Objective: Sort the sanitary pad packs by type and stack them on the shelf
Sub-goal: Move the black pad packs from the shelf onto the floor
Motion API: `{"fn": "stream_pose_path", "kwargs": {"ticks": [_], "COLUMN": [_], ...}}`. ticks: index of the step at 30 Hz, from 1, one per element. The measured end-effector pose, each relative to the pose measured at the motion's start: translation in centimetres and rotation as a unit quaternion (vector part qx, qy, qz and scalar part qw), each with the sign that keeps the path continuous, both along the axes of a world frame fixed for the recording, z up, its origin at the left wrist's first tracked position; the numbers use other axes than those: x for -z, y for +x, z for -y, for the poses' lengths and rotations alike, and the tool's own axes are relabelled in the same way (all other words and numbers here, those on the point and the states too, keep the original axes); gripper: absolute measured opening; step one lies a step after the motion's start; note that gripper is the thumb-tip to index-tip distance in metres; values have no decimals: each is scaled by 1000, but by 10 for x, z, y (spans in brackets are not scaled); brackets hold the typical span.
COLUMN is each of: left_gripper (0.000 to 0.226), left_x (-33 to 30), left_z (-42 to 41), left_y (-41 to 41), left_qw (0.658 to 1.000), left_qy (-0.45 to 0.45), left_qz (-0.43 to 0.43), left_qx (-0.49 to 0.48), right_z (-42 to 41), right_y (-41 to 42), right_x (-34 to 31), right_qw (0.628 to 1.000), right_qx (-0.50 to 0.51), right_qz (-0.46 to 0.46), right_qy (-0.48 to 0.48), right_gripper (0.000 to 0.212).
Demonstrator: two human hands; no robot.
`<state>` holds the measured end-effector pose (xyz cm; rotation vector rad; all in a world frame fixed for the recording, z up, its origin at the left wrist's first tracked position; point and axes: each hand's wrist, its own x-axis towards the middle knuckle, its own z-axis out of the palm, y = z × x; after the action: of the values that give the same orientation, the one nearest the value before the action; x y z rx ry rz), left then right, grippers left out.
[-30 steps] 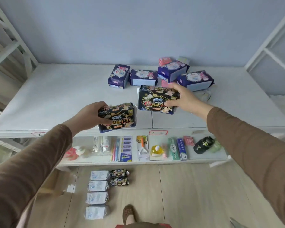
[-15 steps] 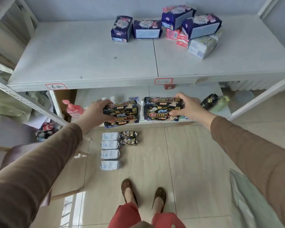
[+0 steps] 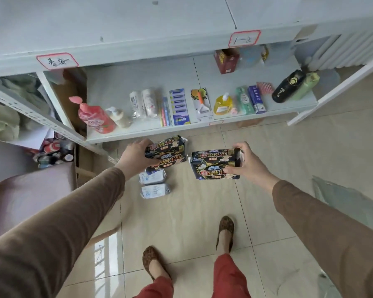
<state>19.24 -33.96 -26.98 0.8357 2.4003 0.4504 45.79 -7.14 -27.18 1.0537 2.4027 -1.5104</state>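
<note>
Head view: one dark pack (image 3: 166,152) is gripped by the left hand (image 3: 136,155), another dark pack (image 3: 215,162) by the right hand (image 3: 249,163), both above the floor. Below the left hand lie white packs (image 3: 153,183); a loose grip could drop one. "420" is printed on both; shelf tags (image 3: 244,38) read "1-2".

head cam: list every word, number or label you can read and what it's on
"420": on the black pad pack gripped by the left hand.
"420": on the black pad pack gripped by the right hand; the large characters before it are too blurred to quote.
"1-2": handwritten on the red-bordered tag on the upper shelf edge.
Left red-bordered tag: handwritten characters, not clear enough to quote.
White pad packs and lower-shelf goods: print too small.
</note>
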Motion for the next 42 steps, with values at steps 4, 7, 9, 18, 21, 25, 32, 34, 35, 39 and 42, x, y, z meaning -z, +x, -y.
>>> {"fn": "stream_pose_path", "kwargs": {"ticks": [4,7,9,18,21,25,32,34,35,39,42], "left_gripper": [61,63,63,64,65,64,63,63,62,64,70], "left_x": [72,132,175,373,430,494,560,568,571,573,569], "left_z": [14,13,7,-34,-44,-58,-74,-73,-72,-72,-67], "left_y": [6,17,23,35,29,15,-12,-16,-18,-21,-22], "left_qw": [1000,1000,999,998,996,983,964,956,953,943,940], "left_qy": [-12,-21,-26,-23,-18,-44,-72,-89,-93,-98,-93], "left_qz": [-13,-8,-7,-37,-61,-146,-231,-256,-267,-303,-311], "left_qx": [9,14,21,44,62,98,115,114,110,97,104], "right_z": [31,42,44,45,41,30,21,23,24,32,35], "right_y": [12,17,19,15,9,-2,-21,-25,-27,-41,-55], "right_x": [71,127,168,370,434,503,577,589,593,599,605], "right_qw": [993,985,980,984,987,988,991,992,992,997,999], "right_qx": [75,95,95,61,51,38,28,26,22,12,6], "right_qz": [-8,-3,-5,0,8,11,-23,-34,-38,-44,-37], "right_qy": [-87,-145,-172,-169,-153,-151,-130,-122,-115,-57,-39], "right_gripper": [60,51,49,50,59,78,74,66,59,50,56]}}
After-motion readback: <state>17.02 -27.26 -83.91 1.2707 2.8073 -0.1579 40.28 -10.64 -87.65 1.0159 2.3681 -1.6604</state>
